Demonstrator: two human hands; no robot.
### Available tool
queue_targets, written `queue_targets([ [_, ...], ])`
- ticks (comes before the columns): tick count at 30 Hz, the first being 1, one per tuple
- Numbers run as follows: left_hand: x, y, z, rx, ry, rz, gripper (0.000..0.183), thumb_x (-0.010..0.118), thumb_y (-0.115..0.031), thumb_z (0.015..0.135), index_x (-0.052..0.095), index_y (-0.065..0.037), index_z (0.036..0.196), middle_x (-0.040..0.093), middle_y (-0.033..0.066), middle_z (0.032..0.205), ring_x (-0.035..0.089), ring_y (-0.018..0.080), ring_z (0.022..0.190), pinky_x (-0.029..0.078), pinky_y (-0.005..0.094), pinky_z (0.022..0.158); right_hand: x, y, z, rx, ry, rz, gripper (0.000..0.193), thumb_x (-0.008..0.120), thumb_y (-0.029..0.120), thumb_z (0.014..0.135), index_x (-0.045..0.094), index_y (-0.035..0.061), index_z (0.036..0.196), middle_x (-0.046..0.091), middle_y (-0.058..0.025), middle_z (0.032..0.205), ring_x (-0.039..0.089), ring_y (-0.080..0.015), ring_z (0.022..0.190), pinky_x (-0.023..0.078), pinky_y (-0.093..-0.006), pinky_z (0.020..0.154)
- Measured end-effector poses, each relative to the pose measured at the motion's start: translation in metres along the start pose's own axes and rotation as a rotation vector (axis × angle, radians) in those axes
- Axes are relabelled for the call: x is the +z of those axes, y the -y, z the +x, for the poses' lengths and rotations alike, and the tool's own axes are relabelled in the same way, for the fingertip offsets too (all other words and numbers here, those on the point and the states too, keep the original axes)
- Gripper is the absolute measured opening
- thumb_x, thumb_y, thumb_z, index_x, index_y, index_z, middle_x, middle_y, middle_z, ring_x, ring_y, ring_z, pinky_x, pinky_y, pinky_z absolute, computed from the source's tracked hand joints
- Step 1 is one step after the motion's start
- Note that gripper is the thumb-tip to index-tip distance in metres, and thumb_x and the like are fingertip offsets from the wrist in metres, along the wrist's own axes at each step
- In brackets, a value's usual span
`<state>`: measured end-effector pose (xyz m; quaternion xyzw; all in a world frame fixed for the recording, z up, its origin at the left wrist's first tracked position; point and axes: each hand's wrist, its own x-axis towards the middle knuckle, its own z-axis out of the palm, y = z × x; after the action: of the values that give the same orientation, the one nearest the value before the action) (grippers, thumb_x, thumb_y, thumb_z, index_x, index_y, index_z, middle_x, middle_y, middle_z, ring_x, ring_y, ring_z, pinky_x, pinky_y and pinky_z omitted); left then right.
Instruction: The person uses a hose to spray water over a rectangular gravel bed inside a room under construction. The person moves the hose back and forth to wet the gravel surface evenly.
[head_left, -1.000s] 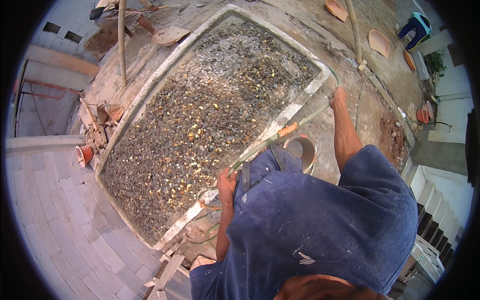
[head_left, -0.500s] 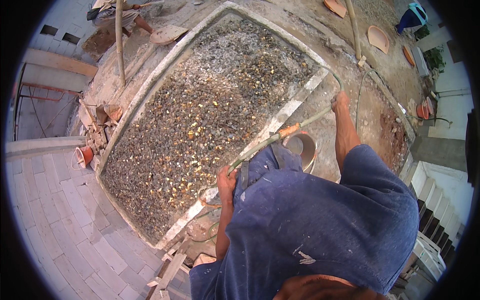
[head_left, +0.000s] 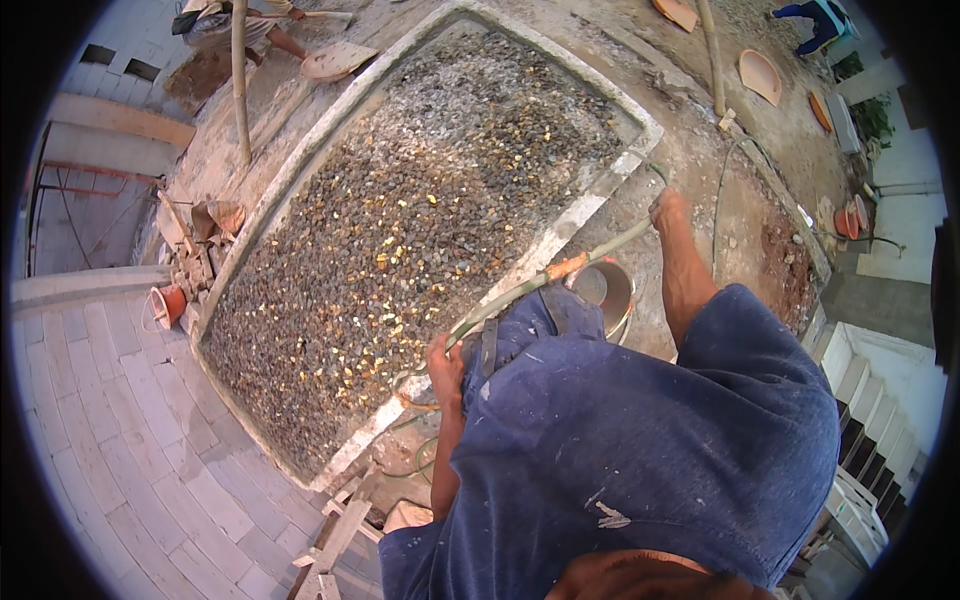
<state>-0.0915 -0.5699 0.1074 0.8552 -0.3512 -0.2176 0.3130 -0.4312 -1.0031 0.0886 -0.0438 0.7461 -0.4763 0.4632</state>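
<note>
A pale green hose (head_left: 612, 243) with an orange wrapping (head_left: 567, 267) partway along it stretches across the front of my body. My left hand (head_left: 445, 368) is closed round its lower left part, beside the concrete rim (head_left: 556, 239) of a pebble bed. Farther up and to the right, my right hand (head_left: 672, 207) grips the hose near the bed's right corner. A short piece of hose shows beyond that fist. The bed holds wet-looking dark, grey and yellowish pebbles (head_left: 385, 235). Just beyond my waist stands a bucket (head_left: 618, 297), partly hidden by my clothes.
A co-worker (head_left: 230, 35) with a long-handled tool is at the top left, near a round pan (head_left: 335, 61). Another person (head_left: 822, 25) bends at the top right. Wooden poles (head_left: 240, 85) stand about. An orange bucket (head_left: 167, 305) sits on paving (head_left: 130, 430); stairs (head_left: 875, 430) are right.
Both my hands and the hose have shifted slightly to the left. The hose piece beyond my right hand shows less of its curve. The person at the top right has moved a little.
</note>
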Motion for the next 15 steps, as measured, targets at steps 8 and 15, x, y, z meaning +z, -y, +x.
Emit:
queue_targets([
  [8, -0.018, 0.01, -0.025, -0.015, -0.046, 0.097, 0.025, 0.06, -0.016, 0.086, 0.056, -0.001, 0.106, 0.056, 0.0203, 0.101, 0.051, 0.0399, 0.098, 0.04, 0.0457, 0.087, 0.013, -0.035, -0.012, 0.052, -0.01, -0.1, 0.014, 0.051, 0.016, 0.085, 0.048, 0.0127, 0.072, 0.04, -0.001, 0.056, 0.036, -0.0144, 0.041, 0.027, -0.0309, 0.035],
  [15, -0.031, 0.017, -0.048, -0.117, 0.009, 0.114, 0.022, 0.058, -0.012, 0.086, 0.055, 0.001, 0.103, 0.056, 0.0216, 0.098, 0.051, 0.0405, 0.094, 0.04, 0.047, 0.084, 0.014, -0.065, 0.011, -0.011, 0.097, -0.558, 0.01, 0.053, 0.016, 0.085, 0.051, 0.0116, 0.076, 0.045, -0.0039, 0.061, 0.041, -0.0168, 0.048, 0.032, -0.0336, 0.041],
])
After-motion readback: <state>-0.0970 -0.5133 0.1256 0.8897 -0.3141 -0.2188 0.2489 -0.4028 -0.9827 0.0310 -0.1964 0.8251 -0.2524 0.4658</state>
